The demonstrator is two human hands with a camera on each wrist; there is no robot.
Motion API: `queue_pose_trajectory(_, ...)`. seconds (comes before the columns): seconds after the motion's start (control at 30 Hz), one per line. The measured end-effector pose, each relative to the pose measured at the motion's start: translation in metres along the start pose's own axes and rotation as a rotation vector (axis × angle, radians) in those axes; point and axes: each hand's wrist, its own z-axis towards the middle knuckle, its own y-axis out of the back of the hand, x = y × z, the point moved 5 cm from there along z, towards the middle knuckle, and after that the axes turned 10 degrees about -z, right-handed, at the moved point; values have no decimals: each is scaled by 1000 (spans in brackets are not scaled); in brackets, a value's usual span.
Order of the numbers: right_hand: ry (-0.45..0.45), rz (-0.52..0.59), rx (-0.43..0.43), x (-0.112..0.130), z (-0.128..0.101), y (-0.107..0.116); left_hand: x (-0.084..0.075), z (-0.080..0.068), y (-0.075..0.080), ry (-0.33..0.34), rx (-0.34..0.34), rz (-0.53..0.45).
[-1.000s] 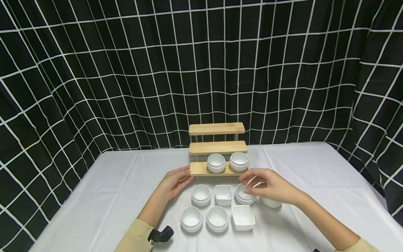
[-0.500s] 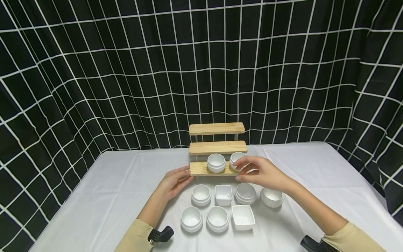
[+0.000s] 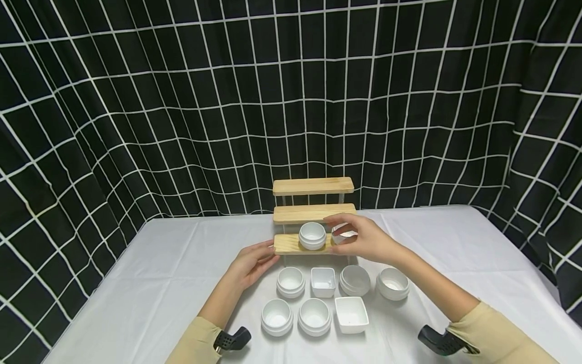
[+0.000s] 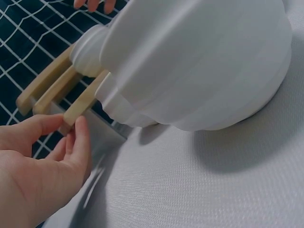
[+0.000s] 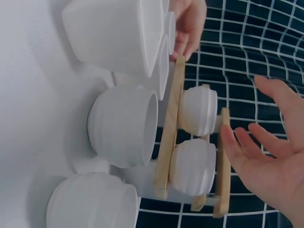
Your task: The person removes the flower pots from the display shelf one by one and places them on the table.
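My left hand (image 3: 253, 264) holds the left end of the lowest board (image 3: 286, 244) of a three-tier wooden shelf, pinched between thumb and fingers in the left wrist view. Two round white bowls stand upright on that board. The left bowl (image 3: 312, 236) shows fully in the head view; fingers partly cover the right bowl (image 5: 192, 166) there. My right hand (image 3: 366, 237) hovers by this right bowl with thumb and fingers spread. In the right wrist view a gap separates the right hand (image 5: 270, 149) from both bowls, and it grips nothing.
On the white tablecloth (image 3: 182, 283) in front of the shelf stand several white bowls, among them a round one (image 3: 393, 284), a small square one (image 3: 323, 282) and a larger square one (image 3: 351, 314). The middle board (image 3: 313, 213) and top board (image 3: 313, 186) rise behind. A black gridded curtain hangs at the back.
My right hand has moved up and left from above the table bowls to the right bowl on the lowest board. The left hand and the bowls stay in place.
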Motion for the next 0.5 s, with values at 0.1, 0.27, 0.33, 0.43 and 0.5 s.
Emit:
queue_pose_trajectory(0.1,-13,11,8,-1,6,-2,0,0,0,0,-1,0)
queue_pose_trajectory(0.27,-31,26,17,-2,15,-6,0,1,1,-1,1,-3)
queue_pose_trajectory(0.33,-41,20,16,-3,18,-7,0,1,1,-4,2,-6)
queue_pose_trajectory(0.43,-56,5,18,-3,23,-8,0,1,0,-5,6,-7)
queue_pose_trajectory(0.5,-65,-2,15,-3,25,-9,0,0,0,-4,11,-6)
